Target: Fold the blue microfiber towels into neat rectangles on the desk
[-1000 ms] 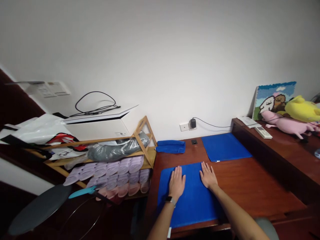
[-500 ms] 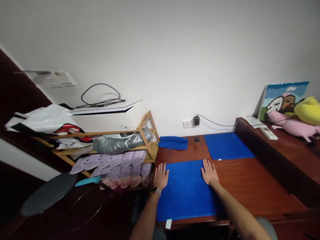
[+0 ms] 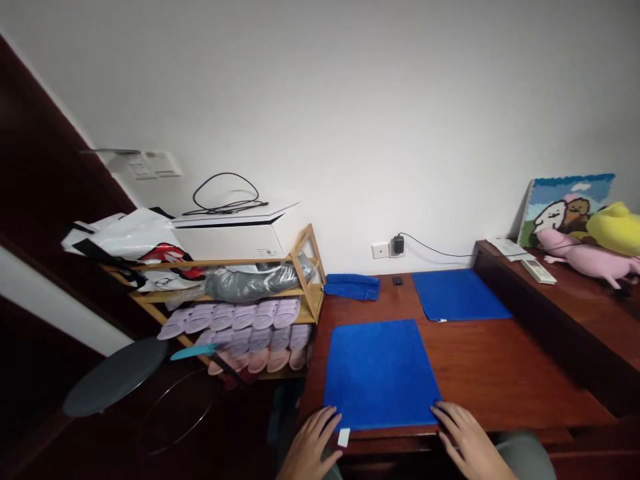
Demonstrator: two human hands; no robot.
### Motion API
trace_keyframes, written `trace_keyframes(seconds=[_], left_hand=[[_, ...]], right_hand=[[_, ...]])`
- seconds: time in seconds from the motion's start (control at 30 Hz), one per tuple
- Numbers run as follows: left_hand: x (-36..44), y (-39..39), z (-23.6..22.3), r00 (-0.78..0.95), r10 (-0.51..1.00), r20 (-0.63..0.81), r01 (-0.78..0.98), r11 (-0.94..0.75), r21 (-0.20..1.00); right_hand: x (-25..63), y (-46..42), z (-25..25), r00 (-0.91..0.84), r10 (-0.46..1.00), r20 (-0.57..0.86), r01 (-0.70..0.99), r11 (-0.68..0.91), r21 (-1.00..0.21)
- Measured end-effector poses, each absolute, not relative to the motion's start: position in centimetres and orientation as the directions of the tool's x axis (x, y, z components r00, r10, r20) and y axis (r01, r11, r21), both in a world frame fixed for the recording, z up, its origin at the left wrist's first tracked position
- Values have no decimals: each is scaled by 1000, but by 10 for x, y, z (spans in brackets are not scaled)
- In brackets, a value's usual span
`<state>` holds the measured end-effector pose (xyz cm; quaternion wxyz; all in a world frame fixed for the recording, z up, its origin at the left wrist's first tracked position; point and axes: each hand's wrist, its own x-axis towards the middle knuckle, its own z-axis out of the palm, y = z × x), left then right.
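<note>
At the far left, a round dark stool (image 3: 116, 377) stands below a wooden rack (image 3: 305, 279). On the rack's top lie a white plastic bag (image 3: 127, 233) and, to its right, a white box (image 3: 227, 243) with a looped black cable (image 3: 225, 209) on it. Underneath, a grey bundle (image 3: 250, 284) in clear plastic lies above rows of lilac slippers (image 3: 244, 316) and pink slippers (image 3: 258, 360).

The left hand (image 3: 312, 441) is at the near left corner of the flat blue cloth (image 3: 381, 373), grip released, fingers extended and thumb apart, near a white tag (image 3: 343, 437). That cloth lies spread out on the reddish-brown tabletop (image 3: 505, 373), by its near edge. Behind it, against the rack side, is a folded blue cloth (image 3: 353, 287). A black plug (image 3: 399, 244) sits in the wall socket above the tabletop.

The right hand (image 3: 466, 432) touches the near right corner of the flat blue cloth, its grip also released, fingers loosely bent. Beyond, near the wall, lies a second blue cloth (image 3: 461, 295), flat. On the raised surface at the far right are a white remote (image 3: 539, 271), a pink plush toy (image 3: 587, 257), a yellow plush toy (image 3: 615, 230) and a leaning picture (image 3: 565, 210)
</note>
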<state>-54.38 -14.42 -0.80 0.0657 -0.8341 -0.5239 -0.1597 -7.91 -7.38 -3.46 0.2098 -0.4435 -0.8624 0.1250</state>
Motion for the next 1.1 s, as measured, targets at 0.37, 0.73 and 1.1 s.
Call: trace_keyframes(seconds=[0.37, 0.73, 1.1], left_hand=[[-547, -156, 3, 486, 762, 428, 840, -542, 12], [-531, -105, 141, -110, 800, 590, 755, -318, 573], [-520, 7, 199, -233, 884, 405, 365, -307, 879]], right_hand=[[-69, -92, -20, -519, 758, 395, 620, 652, -436], [-68, -56, 134, -224, 664, 714, 560, 687, -463], [-82, 45, 184, -6, 794, 608, 518, 523, -677]])
